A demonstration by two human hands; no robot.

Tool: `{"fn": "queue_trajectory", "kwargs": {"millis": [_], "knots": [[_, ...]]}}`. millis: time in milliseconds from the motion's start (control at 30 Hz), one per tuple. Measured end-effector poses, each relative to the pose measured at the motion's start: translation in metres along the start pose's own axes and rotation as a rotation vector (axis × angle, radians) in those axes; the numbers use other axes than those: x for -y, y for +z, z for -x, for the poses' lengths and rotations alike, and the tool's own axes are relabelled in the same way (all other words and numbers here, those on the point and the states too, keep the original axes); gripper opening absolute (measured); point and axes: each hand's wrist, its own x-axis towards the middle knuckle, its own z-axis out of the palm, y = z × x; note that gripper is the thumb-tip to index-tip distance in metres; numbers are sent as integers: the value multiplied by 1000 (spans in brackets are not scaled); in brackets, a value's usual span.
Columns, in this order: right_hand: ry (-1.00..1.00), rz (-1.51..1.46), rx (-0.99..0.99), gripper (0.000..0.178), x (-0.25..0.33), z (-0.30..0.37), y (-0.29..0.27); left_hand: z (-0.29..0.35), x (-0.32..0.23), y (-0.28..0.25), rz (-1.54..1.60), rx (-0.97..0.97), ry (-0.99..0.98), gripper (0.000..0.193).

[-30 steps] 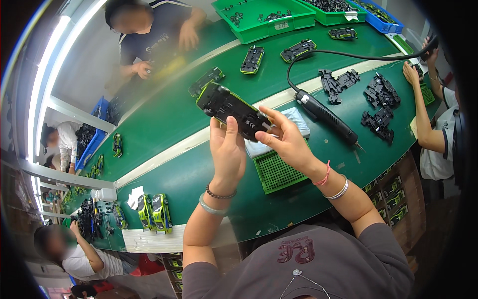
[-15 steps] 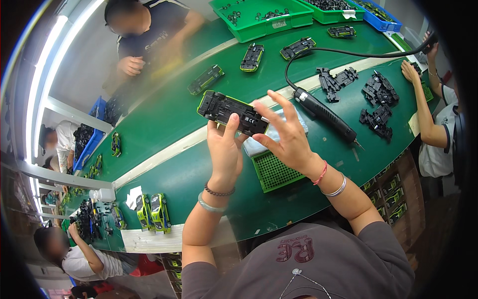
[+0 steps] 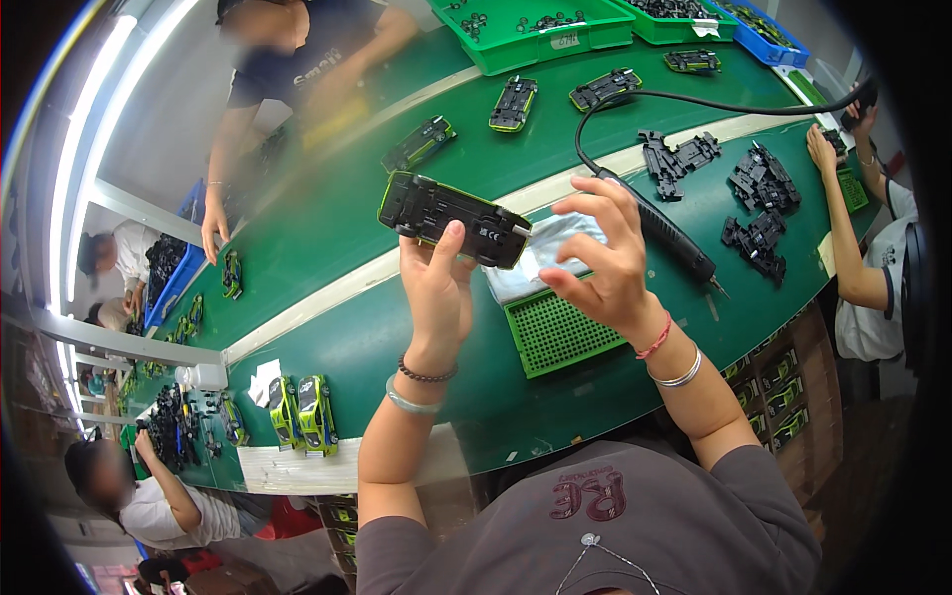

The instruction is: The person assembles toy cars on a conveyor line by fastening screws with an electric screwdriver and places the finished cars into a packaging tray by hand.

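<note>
A toy car (image 3: 451,220) with a black underside and bright green edge is gripped in my left hand (image 3: 436,283), underside up. My left thumb presses on its black base. Just right of the car, my right hand (image 3: 605,258) is raised with its fingers apart and bent, nothing visible in it. Behind those fingers lies a black electric screwdriver (image 3: 659,223) with a cable, its tip pointing toward the lower right. Below my hands sits a green perforated basket (image 3: 560,342) with a pale cloth or bag (image 3: 516,285) at its far end.
Black chassis parts (image 3: 762,178) lie in piles at right. Several upturned cars, including one (image 3: 514,103), lie along the far strip; two green cars (image 3: 317,416) stand at left. A green bin (image 3: 535,45) holds small parts at the back. Co-workers sit around, one person (image 3: 288,69) across.
My right hand has drawn away from the car toward the right, its fingers curling more. The car has shifted slightly left and up. The person across has reached an arm down toward the belt.
</note>
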Motion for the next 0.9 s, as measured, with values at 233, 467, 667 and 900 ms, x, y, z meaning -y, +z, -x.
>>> {"fn": "queue_trajectory", "kwargs": {"millis": [233, 467, 667, 900], "knots": [[2, -49, 61, 40, 34, -9, 17, 2, -7, -2, 37, 15, 12, 27], [178, -3, 2, 14, 14, -8, -33, 4, -34, -49, -477, -39, 77, 43], [486, 224, 194, 23, -40, 21, -70, 65, -74, -122, -1799, -126, 261, 43], [515, 450, 428, 50, -49, 38, -58, 119, -78, -165, -2455, -504, -41, 51]]}}
